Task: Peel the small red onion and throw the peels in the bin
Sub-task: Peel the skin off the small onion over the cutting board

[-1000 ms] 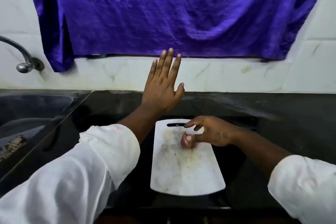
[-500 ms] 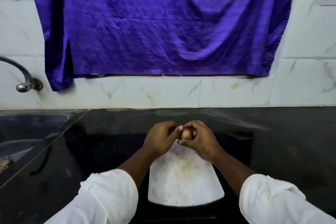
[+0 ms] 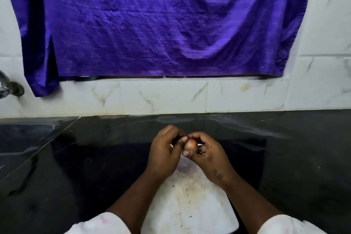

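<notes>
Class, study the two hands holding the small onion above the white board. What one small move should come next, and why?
Probably the left hand should pinch and pull away a first strip of skin. The small red onion seems unpeeled, the right hand grips it over the cutting board, the left thumb touches it, and no loose peel shows.

There's the small red onion (image 3: pixel 190 144), a little round bulb, reddish-brown with a faint sheen. It's up in the air over the far end of the white chopping board (image 3: pixel 190 205). The right hand (image 3: pixel 209 155) pinches it between thumb and curled forefinger, and the left hand (image 3: pixel 164 155) presses a thumb to its left side. Only its near face shows.
</notes>
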Tool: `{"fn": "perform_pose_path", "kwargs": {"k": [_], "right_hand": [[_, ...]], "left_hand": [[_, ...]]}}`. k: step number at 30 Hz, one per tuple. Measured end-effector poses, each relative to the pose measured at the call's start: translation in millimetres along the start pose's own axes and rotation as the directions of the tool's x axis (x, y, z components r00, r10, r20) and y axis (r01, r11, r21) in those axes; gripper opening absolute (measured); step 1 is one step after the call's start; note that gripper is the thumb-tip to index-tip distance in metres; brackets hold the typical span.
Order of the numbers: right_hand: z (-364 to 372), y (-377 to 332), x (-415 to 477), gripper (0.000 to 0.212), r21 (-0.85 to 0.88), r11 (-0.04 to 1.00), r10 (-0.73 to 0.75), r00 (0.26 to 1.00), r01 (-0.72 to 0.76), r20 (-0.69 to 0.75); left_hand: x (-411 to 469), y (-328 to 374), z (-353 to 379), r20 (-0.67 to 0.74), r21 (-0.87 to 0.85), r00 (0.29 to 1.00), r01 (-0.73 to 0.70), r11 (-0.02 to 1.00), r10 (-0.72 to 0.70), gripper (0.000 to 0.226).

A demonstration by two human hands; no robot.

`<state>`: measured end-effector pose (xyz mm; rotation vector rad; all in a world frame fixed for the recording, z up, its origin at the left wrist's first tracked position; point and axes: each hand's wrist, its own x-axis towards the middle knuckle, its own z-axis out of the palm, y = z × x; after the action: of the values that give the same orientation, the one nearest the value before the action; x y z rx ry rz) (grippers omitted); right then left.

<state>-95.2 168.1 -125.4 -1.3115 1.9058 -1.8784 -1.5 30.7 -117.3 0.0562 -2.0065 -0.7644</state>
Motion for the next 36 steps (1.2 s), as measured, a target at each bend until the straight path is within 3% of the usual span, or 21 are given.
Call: {"fn": "perform_pose_path", "kwargs": {"k": [10, 15, 20, 23, 31, 36], "right_hand": [[0.8, -1.5, -0.2, 0.042, 0.095, 0.995, -0.005, 1.000, 0.008, -0.029], [-1.8, -3.6, -0.2, 0.047, 0.033, 0.998, -0.054, 0.996, 0.057, -0.072], [-5.8, -4.6, -3.7, 0.047, -0.103, 0.988, -0.127, 0.988, 0.118, -0.085], [-6.6, -5.7, -3.6, 0.051, -0.144, 0.984, -0.120, 0.988, 0.105, -0.099], [-7.8, -7.5, -3.9, 0.065, -0.054, 0.996, -0.077, 0.994, 0.072, -0.080], [-7.6, -8.5, -0.7, 0.049, -0.092, 0.992, -0.100, 0.990, 0.091, -0.097]], "left_hand": [[-2.9, 11.0, -3.0, -0.083, 0.233, 0.988, -0.106, 0.967, 0.128, 0.013], [-1.6, 13.7, -0.7, -0.100, 0.037, 0.994, -0.035, 0.999, 0.038, 0.012], [-2.6, 13.1, 1.4, -0.049, -0.002, 0.999, 0.016, 1.000, -0.016, 0.018], [-3.7, 13.3, 2.2, -0.051, -0.156, 0.992, 0.110, 0.982, -0.119, 0.014], [-3.5, 13.8, -4.6, 0.060, -0.188, 0.993, 0.109, 0.976, -0.099, 0.020], [2.8, 11.5, -4.6, 0.024, -0.359, 0.976, 0.209, 0.910, -0.214, 0.007]]}}
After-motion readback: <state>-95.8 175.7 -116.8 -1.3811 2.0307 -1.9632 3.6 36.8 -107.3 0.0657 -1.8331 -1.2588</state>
